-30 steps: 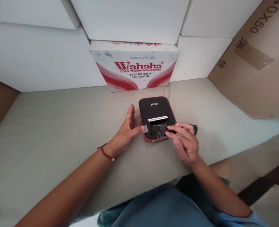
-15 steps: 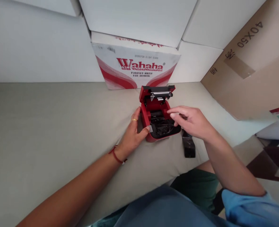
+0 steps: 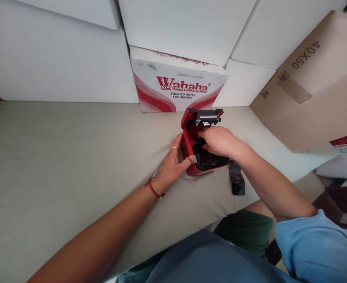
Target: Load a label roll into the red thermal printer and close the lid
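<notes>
A small red and black label printer (image 3: 193,169) stands on the pale covered surface with its lid (image 3: 209,114) raised, showing a roller under the lid. My left hand (image 3: 175,160) grips the printer's left side, thumb on the front corner and fingers along the outer wall. Inside the printer's bay lies a dark, shiny wrapped bundle (image 3: 209,159). My right hand (image 3: 219,141) reaches into the bay from the right with curled fingers; its fingertips are partly hidden, and what they grip cannot be made out. A black wrapped block (image 3: 237,182) lies just right of the printer.
Behind the printer stands a white and red Wahaha water carton (image 3: 183,88), among large white boxes (image 3: 58,59). A big brown cardboard box (image 3: 315,102) is on the right. The pale covered surface (image 3: 73,157) extends to the left.
My right hand has moved left and down into the printer's bay, its fingers now curled inside. My left hand keeps its grip on the printer's side. The camera view has shifted slightly.
</notes>
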{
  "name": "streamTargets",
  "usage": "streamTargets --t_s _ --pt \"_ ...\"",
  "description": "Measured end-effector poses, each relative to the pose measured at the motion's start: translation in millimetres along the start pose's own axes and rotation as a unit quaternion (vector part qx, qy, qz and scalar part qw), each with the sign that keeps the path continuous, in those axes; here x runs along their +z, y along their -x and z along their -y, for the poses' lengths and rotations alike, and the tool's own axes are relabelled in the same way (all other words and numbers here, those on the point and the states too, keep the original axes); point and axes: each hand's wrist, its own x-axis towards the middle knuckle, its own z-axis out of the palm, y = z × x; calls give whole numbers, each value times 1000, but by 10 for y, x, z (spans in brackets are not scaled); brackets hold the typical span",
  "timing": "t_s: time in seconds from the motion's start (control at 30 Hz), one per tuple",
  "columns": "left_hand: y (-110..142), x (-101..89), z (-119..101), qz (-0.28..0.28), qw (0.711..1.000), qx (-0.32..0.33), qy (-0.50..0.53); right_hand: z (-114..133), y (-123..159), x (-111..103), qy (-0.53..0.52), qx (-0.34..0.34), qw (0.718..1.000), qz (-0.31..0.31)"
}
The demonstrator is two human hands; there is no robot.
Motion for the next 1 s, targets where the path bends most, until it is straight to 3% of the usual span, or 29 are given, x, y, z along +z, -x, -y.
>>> streamTargets --t_s 0.13,0.23,0.3,0.37,0.47,0.53,0.6,0.7,0.87,0.93,1.0 --pt "8 -4 5 1 1000 3 0 -392 598 -55 -175 -13 980 -90" --pt "10 -2 7 2 1000 0 6 -832 1086 34 -328 35 938 -109" --pt "7 0 7 -1 1000 0 6 -1036 1261 202 -397 65 911 -95" --pt "1 -1 5 -3 1000 -3 5 -1099 1277 439 -438 61 896 -48" --pt "-9 -15 -4 -2 1000 -8 1 -994 1110 798 -446 4 895 18" --pt "-16 -27 -11 2 1000 -10 0 -923 989 967 -431 -18 902 16" --pt "-21 -34 -16 9 1000 -14 5 -937 913 1074 -410 9 911 -34" --pt "-25 -38 -19 14 1000 -21 15 -1078 848 1191 -343 94 928 -109" --pt "-17 -37 -36 9 999 -26 16 -1187 805 1375 -298 116 944 -83" --pt "-6 -29 -37 5 1000 -25 16 -1212 935 1309 -302 108 945 -63" --pt "8 -11 -30 -1 1000 -24 17 -1288 1177 1087 -319 88 943 -34"
